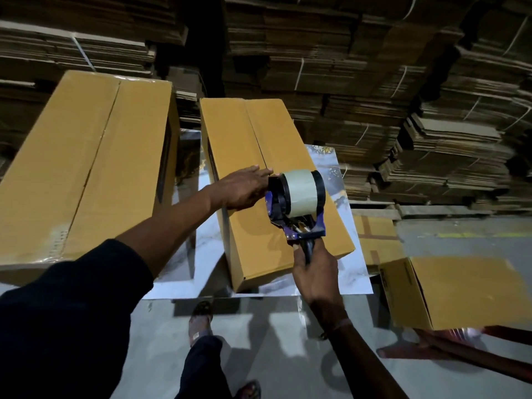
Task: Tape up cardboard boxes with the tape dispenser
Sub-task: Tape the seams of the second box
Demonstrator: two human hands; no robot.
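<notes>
Stacks of flattened cardboard [374, 67] behind, long middle box [273, 214] lying on the marbled table [349, 263], left hand [244, 190] flat on its lid, fingers pressed together, right hand [315, 272] fist-wrapped round the tape dispenser [298, 201] handle just above the lid.

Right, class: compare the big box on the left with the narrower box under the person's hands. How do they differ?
The left box is wider; the middle box is narrower. The left box's centre seam carries shiny clear tape, while the middle box's seam looks bare and slightly open. Nobody touches the left box; the left hand presses on the middle box, with the tape dispenser above it. Both are brown cardboard with flaps closed.
</notes>
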